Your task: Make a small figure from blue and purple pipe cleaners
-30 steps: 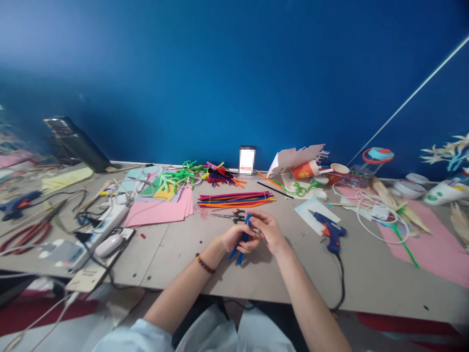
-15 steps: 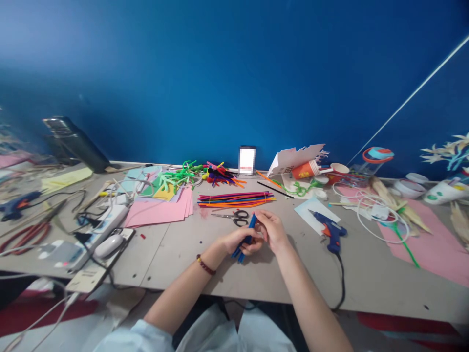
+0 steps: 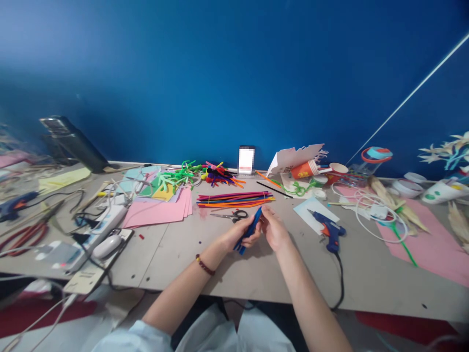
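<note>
Clasps blue pipe cleaners (image 3: pixel 252 228) in the left hand (image 3: pixel 234 236), slanting away rightward to the right hand (image 3: pixel 274 230) at the far end, with grip there too hidden to tell.

Pale light washes the blue wall (image 3: pixel 205 78) at upper left; soft shadows mark the table (image 3: pixel 164 252); the 2 side edges stretch and blur.

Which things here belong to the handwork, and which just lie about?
Belonging:
- thin blue stems, in left hand, right hand at their top
- probably long multicoloured stems, black-handled scissors

Apparently idle:
- white oval mouse
- dark cylindrical bottle
- orange paper cup
</note>
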Available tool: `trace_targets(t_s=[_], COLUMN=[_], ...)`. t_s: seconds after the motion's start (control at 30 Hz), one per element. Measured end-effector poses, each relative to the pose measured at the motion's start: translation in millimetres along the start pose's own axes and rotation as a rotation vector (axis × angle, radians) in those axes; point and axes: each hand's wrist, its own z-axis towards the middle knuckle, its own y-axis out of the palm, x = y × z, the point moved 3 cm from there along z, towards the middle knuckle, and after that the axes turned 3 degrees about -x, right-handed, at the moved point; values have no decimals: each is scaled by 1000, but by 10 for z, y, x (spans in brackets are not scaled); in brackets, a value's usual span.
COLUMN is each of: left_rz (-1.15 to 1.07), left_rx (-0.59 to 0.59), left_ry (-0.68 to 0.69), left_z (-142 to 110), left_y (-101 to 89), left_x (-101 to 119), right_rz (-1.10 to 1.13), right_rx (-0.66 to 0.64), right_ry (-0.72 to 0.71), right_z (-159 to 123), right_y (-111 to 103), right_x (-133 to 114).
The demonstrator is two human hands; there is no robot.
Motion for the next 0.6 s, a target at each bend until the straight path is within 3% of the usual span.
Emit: trace_targets(t_s=[0.27, 0.6], left_rz=[-121, -197], left_rx=[-157, -243], left_ry=[-86, -136], left_z=[-61, -94], left_y=[40, 62], left_x=[17, 39], right_rz=[50, 22], right_rx=[-153, -190], right_ry=[94, 98], right_z=[-53, -52], right_y=[18, -12], right_x=[31, 42])
